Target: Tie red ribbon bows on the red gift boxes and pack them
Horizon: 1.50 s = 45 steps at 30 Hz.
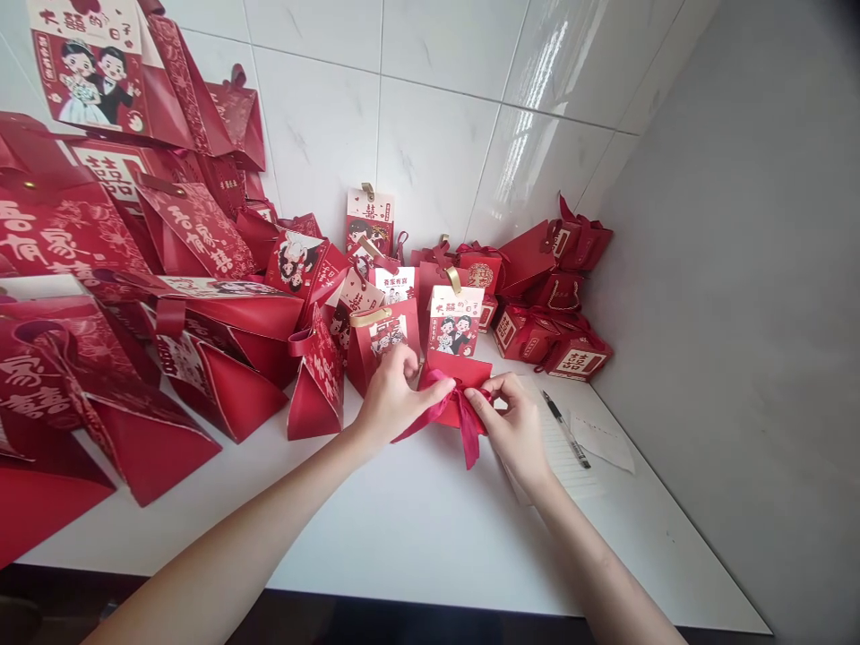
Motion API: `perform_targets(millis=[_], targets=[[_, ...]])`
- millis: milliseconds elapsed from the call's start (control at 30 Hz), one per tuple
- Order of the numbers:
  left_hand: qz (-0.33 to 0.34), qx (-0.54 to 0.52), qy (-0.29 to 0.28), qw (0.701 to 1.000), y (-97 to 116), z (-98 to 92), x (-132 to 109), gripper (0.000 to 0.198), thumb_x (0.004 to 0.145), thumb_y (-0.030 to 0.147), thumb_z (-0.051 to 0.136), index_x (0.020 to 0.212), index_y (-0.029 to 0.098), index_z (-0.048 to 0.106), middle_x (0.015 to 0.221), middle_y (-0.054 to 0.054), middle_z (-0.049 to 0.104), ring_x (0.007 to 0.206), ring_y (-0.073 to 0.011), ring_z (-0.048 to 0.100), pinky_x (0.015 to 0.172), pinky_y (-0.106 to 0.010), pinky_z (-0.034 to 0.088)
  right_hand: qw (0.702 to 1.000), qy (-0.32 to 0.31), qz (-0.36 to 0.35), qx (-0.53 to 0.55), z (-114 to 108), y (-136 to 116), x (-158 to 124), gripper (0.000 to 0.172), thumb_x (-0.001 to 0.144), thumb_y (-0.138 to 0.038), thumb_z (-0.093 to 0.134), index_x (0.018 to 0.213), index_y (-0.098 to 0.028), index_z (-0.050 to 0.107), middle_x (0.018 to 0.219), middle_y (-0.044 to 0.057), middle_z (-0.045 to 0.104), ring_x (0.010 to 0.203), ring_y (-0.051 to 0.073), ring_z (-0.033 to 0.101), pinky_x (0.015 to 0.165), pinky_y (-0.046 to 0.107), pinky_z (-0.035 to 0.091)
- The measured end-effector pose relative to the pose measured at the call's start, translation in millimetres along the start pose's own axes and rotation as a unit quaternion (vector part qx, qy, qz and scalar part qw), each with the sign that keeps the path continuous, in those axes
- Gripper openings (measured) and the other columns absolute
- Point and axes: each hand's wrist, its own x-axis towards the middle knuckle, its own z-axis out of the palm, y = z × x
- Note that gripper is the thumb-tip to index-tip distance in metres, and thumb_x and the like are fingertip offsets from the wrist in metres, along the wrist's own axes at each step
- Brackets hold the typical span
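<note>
A small red box (463,368) stands near the middle of the white table, with a dark pink ribbon (469,434) tied in a bow at its front. The thumb of my left hand (396,394) presses on the left loop of the ribbon, its other fingers curled. My right hand (514,421) pinches the ribbon at the right side of the bow. Two ribbon tails hang below the knot. Behind the red box is an upright gift box (455,324) with a cartoon couple and a gold strap.
Many red gift boxes (194,228) are piled along the left. More red boxes (579,358) are stacked at the back right. A black pen (566,430) lies on lined paper (561,457) right of my right hand. A tiled wall (436,134) rises behind the table (403,546).
</note>
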Motion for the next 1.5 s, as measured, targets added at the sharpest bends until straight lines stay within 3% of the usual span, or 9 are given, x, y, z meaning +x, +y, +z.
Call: perform_targets(millis=[100,167,267,467,567,733,867,1200,1500], targets=[[-0.006,0.007,-0.048,0.999,7.5,-3.5,-0.7,0.038,0.078,0.046,0.051,0.060,0.020,0.031,0.056,0.006,0.036,0.053,-0.0106,0.039,0.054,-0.024,0.032,0.998,-0.017,0.037,0.051,1.8,0.3,-0.9,0.023,0.079,-0.038,0.062,0.072,-0.019,0.051,0.076,0.000,0.047,0.062,0.012,0.046,0.048,0.023,0.044],[-0.013,0.015,-0.043,0.999,9.8,-3.9,-1.5,0.038,0.079,0.046,0.049,0.058,0.020,0.031,0.054,0.006,0.037,0.051,-0.0102,0.038,0.053,-0.024,0.031,0.996,-0.023,0.051,0.076,2.5,-0.1,-1.1,0.025,0.077,-0.040,0.064,0.072,-0.020,0.051,0.076,0.000,0.046,0.059,0.011,0.045,0.043,0.022,0.043],[-0.009,0.023,-0.036,0.999,6.8,-1.7,-2.1,0.034,0.082,0.040,0.046,0.059,0.020,0.031,0.055,0.005,0.042,0.052,-0.0107,0.041,0.054,-0.024,0.032,0.992,-0.026,0.070,0.101,2.3,-1.2,0.1,0.028,0.073,-0.042,0.068,0.070,-0.020,0.051,0.074,-0.001,0.046,0.056,0.011,0.045,0.040,0.022,0.043],[0.097,0.025,-0.015,0.995,-9.7,4.6,-2.6,0.019,0.087,0.032,0.038,0.072,0.022,0.038,0.070,0.001,0.052,0.067,-0.0140,0.051,0.066,-0.026,0.038,0.972,-0.038,0.140,0.185,-0.5,-0.6,3.8,0.033,0.068,-0.045,0.071,0.070,-0.019,0.051,0.064,-0.004,0.048,0.044,0.007,0.043,0.038,0.022,0.041],[0.089,-0.012,-0.024,0.996,-12.4,5.5,-3.5,0.017,0.086,0.031,0.039,0.073,0.021,0.039,0.068,0.002,0.050,0.065,-0.0134,0.049,0.064,-0.025,0.038,0.961,-0.040,0.161,0.220,-2.0,-0.4,3.9,0.035,0.071,-0.047,0.069,0.069,-0.019,0.050,0.060,-0.005,0.047,0.044,0.007,0.044,0.039,0.021,0.040],[0.001,-0.084,-0.064,0.994,-4.5,2.5,-3.8,0.022,0.083,0.038,0.047,0.072,0.021,0.042,0.061,0.004,0.043,0.057,-0.0117,0.044,0.056,-0.023,0.034,0.960,-0.064,0.149,0.230,-4.5,-0.9,3.4,0.033,0.073,-0.044,0.069,0.069,-0.019,0.048,0.061,-0.006,0.046,0.045,0.006,0.045,0.039,0.019,0.039],[-0.033,-0.079,-0.040,0.996,1.6,-0.1,-2.9,0.034,0.081,0.045,0.051,0.063,0.020,0.039,0.057,0.005,0.040,0.056,-0.0111,0.042,0.057,-0.024,0.034,0.958,-0.080,0.140,0.237,-4.5,-0.1,3.5,0.033,0.072,-0.043,0.071,0.069,-0.019,0.048,0.060,-0.006,0.046,0.044,0.006,0.044,0.040,0.019,0.039],[0.079,-0.029,-0.013,0.996,-12.0,8.1,-3.4,0.019,0.087,0.035,0.040,0.074,0.021,0.042,0.070,0.002,0.054,0.064,-0.0130,0.052,0.062,-0.025,0.040,0.958,-0.065,0.158,0.229,-3.9,-3.4,3.3,0.041,0.071,-0.051,0.070,0.066,-0.019,0.044,0.058,-0.007,0.046,0.043,0.006,0.043,0.039,0.019,0.036],[0.093,0.010,0.013,0.996,-9.7,10.1,-3.7,0.018,0.086,0.031,0.036,0.070,0.022,0.032,0.066,0.002,0.050,0.062,-0.0141,0.050,0.060,-0.026,0.039,0.957,-0.073,0.162,0.231,-6.1,-2.9,5.0,0.044,0.069,-0.055,0.069,0.063,-0.020,0.043,0.057,-0.006,0.047,0.046,0.008,0.042,0.043,0.021,0.037]])
